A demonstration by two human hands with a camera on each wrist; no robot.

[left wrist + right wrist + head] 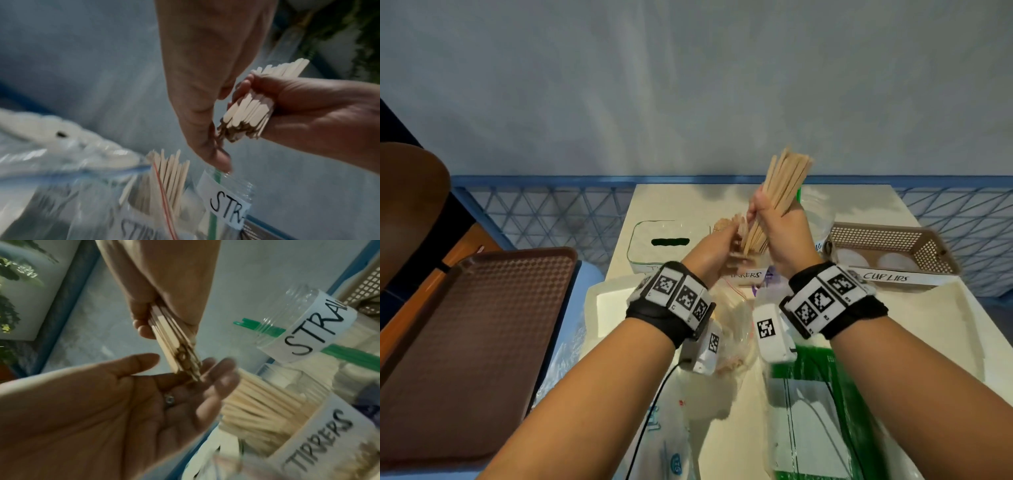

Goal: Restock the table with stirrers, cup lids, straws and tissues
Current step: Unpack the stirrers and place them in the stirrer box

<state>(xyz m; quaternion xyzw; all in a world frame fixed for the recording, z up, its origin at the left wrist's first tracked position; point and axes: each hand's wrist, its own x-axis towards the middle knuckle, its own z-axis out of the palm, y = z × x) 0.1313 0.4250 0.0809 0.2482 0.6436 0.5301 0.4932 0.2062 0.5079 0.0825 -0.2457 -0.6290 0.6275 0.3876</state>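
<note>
My right hand [763,209] grips a thick bundle of wooden stirrers [786,181], held upright and tilted right above the table. In the right wrist view its fingers [144,329] wrap the bundle [174,345]. My left hand [734,236] is open beside it, palm up, and its fingertips [218,369] touch the bundle's lower ends. Below stands the container labelled STIRRERS [320,434], with more stirrers [257,404] in it. A clear jar labelled for straws [308,324] holds a green straw [259,328].
A clear tissue box [664,243] stands left of the stirrer container. A brown basket labelled CUP LIDS [893,250] sits at the right. A white tray [935,329], plastic bags [729,335] and a green packet [818,411] lie near me. A brown tray [472,342] sits to the left.
</note>
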